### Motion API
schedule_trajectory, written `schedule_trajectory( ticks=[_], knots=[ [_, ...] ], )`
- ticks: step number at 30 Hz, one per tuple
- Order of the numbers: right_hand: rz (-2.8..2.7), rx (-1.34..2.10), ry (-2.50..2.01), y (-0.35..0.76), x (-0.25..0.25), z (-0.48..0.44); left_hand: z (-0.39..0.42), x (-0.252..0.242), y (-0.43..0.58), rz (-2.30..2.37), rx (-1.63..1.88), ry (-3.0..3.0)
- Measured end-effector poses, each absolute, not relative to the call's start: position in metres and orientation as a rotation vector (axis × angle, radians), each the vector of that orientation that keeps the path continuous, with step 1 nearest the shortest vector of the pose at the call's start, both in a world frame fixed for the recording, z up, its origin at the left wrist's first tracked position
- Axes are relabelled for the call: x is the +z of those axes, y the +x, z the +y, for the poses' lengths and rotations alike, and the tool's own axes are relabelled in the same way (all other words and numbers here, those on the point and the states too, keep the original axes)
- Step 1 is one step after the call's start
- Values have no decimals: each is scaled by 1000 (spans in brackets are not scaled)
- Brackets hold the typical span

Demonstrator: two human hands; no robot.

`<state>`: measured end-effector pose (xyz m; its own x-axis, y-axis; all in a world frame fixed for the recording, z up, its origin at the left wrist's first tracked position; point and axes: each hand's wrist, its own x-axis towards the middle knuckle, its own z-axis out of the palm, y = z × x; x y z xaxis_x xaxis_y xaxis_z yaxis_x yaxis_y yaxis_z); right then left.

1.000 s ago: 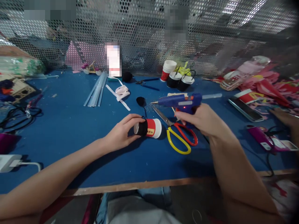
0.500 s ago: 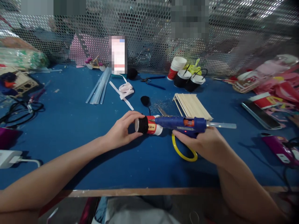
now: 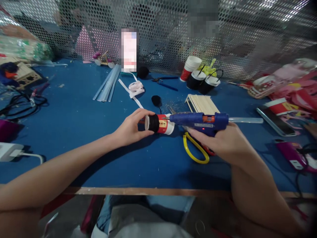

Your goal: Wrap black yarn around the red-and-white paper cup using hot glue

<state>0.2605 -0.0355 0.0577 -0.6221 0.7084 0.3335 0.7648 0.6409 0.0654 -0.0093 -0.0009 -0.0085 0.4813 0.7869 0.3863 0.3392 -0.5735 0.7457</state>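
Observation:
My left hand (image 3: 131, 127) grips a small paper cup (image 3: 159, 124) lying on its side on the blue table (image 3: 74, 132); the cup is red and white with a black band round its base end. My right hand (image 3: 223, 143) holds a blue hot glue gun (image 3: 198, 119), a clear glue stick poking out of its back. The gun's nozzle points left and touches the top of the cup. Yellow and red scissors (image 3: 195, 153) lie under my right hand, partly hidden.
A stack of wooden sticks (image 3: 203, 104) and a black pompom (image 3: 156, 100) lie just behind the cup. Clear glue sticks (image 3: 107, 86), white ribbon (image 3: 135, 88), pliers (image 3: 165, 82) and several cups (image 3: 198, 77) sit farther back by a perforated metal screen. Cables (image 3: 19, 105) lie left; a phone (image 3: 273, 120) right.
My right hand brought the glue gun down and left from above the scissors until its nozzle reached the cup. The left hand kept its hold on the cup.

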Motion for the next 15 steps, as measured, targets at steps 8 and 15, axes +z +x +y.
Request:
schedule_trajectory(
  ticks=[8, 15],
  knots=[
    [-2285, 198, -1505, 245, 61, -39, 0, -8, -8, 921, 996, 2131],
    [-2370, 89, -1420, 241, 63, -38, 1, -9, -10, 870, 1005, 2154]
  ],
)
